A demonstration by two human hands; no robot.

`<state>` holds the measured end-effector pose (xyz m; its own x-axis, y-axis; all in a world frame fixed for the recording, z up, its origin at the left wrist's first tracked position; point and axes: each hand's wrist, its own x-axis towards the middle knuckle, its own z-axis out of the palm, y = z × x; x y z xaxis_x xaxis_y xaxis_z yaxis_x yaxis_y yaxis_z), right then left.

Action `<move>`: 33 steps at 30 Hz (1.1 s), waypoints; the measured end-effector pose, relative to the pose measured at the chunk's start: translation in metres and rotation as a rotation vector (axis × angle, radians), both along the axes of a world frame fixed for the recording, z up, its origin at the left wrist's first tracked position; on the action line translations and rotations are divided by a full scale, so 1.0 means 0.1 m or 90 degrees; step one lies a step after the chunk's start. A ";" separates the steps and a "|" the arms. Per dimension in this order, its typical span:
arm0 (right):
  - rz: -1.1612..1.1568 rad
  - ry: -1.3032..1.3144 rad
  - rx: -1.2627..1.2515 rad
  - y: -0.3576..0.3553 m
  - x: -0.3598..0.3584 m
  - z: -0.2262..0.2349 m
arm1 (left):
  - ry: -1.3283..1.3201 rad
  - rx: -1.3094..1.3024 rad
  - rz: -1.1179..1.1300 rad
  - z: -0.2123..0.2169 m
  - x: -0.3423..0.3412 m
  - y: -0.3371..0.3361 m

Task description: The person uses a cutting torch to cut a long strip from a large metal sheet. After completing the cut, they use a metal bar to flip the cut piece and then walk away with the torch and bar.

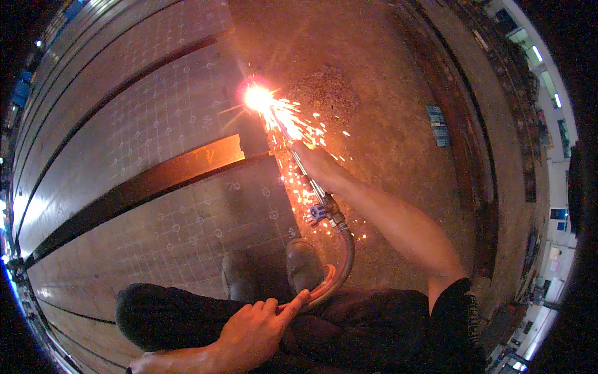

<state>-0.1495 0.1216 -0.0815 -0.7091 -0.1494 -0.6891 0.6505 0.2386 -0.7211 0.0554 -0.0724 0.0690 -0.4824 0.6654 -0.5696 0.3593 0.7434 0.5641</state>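
My right hand [316, 163] is closed round the metal tubes of a cutting torch [320, 193], well up toward its tip. The tip is lost in a white-hot glare [256, 97] at the end edge of a steel beam [215, 78], and sparks [296, 124] fly from there toward my right hand. Below that hand hang the torch's blue valve knob and fittings [317, 214]. Red and dark gas hoses [346, 255] curve from the torch back to my lap. There my left hand [255, 327] grips the hoses, its index finger lying along them.
Chalk lines and small circles mark the beam faces. A nearer steel beam [227, 202] lies under my boots [303, 262], with an orange-lit flange [212, 153] between. Dark debris [327, 93] is heaped on the brown floor [386, 124]. Long dark steel and a blue flat piece [437, 126] lie to the right.
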 end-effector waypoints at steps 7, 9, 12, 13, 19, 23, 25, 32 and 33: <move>0.023 0.004 0.017 0.00 -0.02 0.00 | -0.016 -0.012 0.000 -0.02 -0.02 0.00; 0.019 0.031 -0.010 0.04 -0.02 -0.18 | -0.002 -0.002 -0.001 -0.03 -0.03 0.00; 0.111 0.135 -0.021 0.14 0.00 -0.53 | 0.044 0.042 0.020 -0.02 0.00 0.01; 0.098 0.140 -0.020 0.10 0.00 -0.48 | 0.052 0.034 0.024 -0.05 0.03 -0.01; -0.020 -0.002 -0.018 -0.01 -0.05 -0.09 | 0.021 0.013 0.011 -0.03 0.00 0.00; 0.017 0.011 -0.025 0.03 -0.05 -0.11 | 0.011 0.020 0.015 -0.02 -0.02 0.00; 0.031 0.034 0.005 0.03 -0.04 -0.05 | 0.008 0.015 0.009 -0.01 -0.03 0.00; 0.017 0.019 0.018 -0.02 -0.02 0.08 | 0.035 0.018 0.005 -0.03 -0.02 -0.01; 0.009 0.018 0.013 -0.03 -0.01 0.06 | 0.034 0.017 0.010 -0.02 -0.02 -0.01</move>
<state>-0.1506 0.1190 -0.0756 -0.7265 -0.1455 -0.6716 0.6260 0.2630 -0.7341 0.0535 -0.0735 0.0670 -0.5220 0.6724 -0.5247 0.3776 0.7338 0.5647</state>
